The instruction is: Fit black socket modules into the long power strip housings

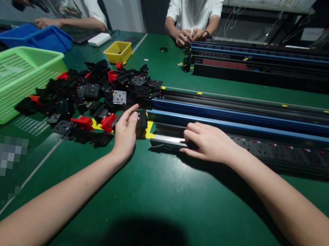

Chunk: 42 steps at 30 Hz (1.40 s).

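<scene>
My left hand (126, 131) is closed at the right edge of a heap of black socket modules (91, 90), gripping one black socket module (142, 120) beside its thumb. My right hand (207, 142) is bent over the near black metal channel (169, 141), thumb on the front side and fingers over the top. What lies under its palm is partly hidden. To the right of that hand, a row of socket modules (272, 152) sits in the channel. The channel's left end shows an unfilled stretch. Red modules (108, 123) lie among the black ones.
A light green basket (36, 62) stands left of the heap. Behind are blue bins (51, 38) and a yellow bin (122, 52). Blue-edged channels (244, 129) run parallel beyond mine. Across the table, a person in white (196, 3) handles wired parts; another person (86, 2) is at left.
</scene>
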Available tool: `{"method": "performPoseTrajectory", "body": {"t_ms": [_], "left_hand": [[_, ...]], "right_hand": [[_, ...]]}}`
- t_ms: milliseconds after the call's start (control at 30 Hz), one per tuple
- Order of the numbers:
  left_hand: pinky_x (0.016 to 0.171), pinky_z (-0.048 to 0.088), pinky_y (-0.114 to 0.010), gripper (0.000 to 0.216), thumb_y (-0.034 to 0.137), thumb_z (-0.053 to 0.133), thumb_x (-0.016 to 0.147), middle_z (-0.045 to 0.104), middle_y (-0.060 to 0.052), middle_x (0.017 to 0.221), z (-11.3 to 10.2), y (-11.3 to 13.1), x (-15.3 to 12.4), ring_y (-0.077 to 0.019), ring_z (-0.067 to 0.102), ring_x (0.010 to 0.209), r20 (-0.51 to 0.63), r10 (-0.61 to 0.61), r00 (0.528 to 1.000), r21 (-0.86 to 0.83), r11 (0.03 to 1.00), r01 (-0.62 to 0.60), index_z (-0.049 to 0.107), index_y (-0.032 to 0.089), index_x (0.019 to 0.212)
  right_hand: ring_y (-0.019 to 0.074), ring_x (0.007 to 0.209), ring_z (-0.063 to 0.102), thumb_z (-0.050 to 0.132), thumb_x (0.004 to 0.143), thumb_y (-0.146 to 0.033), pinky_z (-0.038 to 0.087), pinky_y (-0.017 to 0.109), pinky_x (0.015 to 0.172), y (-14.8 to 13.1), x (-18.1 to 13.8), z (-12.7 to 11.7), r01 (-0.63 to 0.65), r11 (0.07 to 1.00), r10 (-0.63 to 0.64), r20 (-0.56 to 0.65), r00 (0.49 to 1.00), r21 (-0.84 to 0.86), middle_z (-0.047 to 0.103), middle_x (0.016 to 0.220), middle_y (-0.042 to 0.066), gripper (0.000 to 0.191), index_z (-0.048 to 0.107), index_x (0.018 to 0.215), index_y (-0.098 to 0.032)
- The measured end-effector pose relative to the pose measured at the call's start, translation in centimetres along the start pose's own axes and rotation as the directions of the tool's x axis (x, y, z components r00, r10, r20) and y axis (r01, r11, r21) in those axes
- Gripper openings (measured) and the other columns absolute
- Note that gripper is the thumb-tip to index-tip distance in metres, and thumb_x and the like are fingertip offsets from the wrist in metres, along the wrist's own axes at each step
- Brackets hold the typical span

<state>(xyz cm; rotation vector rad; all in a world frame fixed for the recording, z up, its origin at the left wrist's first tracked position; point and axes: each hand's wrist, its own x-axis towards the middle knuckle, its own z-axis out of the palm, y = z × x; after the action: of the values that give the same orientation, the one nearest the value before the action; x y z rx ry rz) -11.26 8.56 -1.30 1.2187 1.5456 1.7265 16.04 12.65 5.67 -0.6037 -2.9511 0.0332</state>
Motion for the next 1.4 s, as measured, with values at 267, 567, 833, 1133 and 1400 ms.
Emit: {"method": "performPoseTrajectory", "body": {"t_ms": [267,567,833,1133,1400], "left_hand": [[0.081,0.054,-0.031,0.039,0.052,0.052,0.093,0.072,-0.005,0.093,-0.1,-0.1,-0.1,-0.0175,0.067,0.085,0.035,-0.069,0.997,-0.002,0.998,0.069,0.068,0.019,0.105],[0.066,0.049,-0.032,0.043,0.056,0.043,0.095,0.062,-0.003,0.078,-0.1,0.2,-0.5,-0.0190,0.059,0.072,0.162,-0.032,0.986,0.095,0.995,0.017,0.064,0.022,0.080],[0.062,0.047,-0.031,0.046,0.058,0.043,0.094,0.062,-0.003,0.075,0.6,0.8,-0.3,-0.0185,0.057,0.069,0.202,-0.056,0.978,0.075,0.996,0.041,0.064,0.021,0.077],[0.071,0.047,-0.030,0.049,0.060,0.040,0.095,0.063,-0.004,0.081,0.6,0.4,-0.1,-0.0191,0.058,0.076,0.183,-0.040,0.982,0.107,0.994,0.021,0.067,0.021,0.080],[0.074,0.045,-0.030,0.057,0.067,0.028,0.096,0.059,-0.004,0.083,0.7,-0.3,-0.5,-0.0193,0.055,0.080,0.152,-0.075,0.986,0.139,0.989,0.054,0.062,0.022,0.086]], "right_hand": [[0.0198,0.079,0.052,0.049,0.096,-0.051,0.037,0.031,0.069,0.0,0.0,-0.1,0.000,1.000,0.000,-0.005,1.000,0.002,0.059,0.096,0.008,0.034,0.057,0.094,-0.018],[0.0197,0.080,0.052,0.050,0.096,-0.051,0.037,0.031,0.070,0.0,0.0,-0.1,0.004,1.000,-0.004,-0.011,1.000,0.008,0.059,0.097,0.008,0.034,0.057,0.093,-0.018],[0.0191,0.078,0.052,0.050,0.096,-0.051,0.037,0.031,0.068,-0.1,0.0,-0.2,-0.006,1.000,0.006,-0.010,1.000,0.008,0.058,0.095,0.007,0.034,0.057,0.092,-0.018],[0.0188,0.078,0.051,0.052,0.095,-0.049,0.035,0.030,0.067,-0.1,0.2,-0.2,0.010,1.000,-0.009,-0.004,1.000,0.019,0.059,0.094,0.007,0.031,0.058,0.091,-0.019],[0.0184,0.078,0.051,0.053,0.095,-0.048,0.036,0.030,0.068,-0.1,0.3,-0.2,0.022,1.000,-0.022,-0.011,1.000,0.004,0.059,0.094,0.006,0.030,0.057,0.089,-0.019]]}}
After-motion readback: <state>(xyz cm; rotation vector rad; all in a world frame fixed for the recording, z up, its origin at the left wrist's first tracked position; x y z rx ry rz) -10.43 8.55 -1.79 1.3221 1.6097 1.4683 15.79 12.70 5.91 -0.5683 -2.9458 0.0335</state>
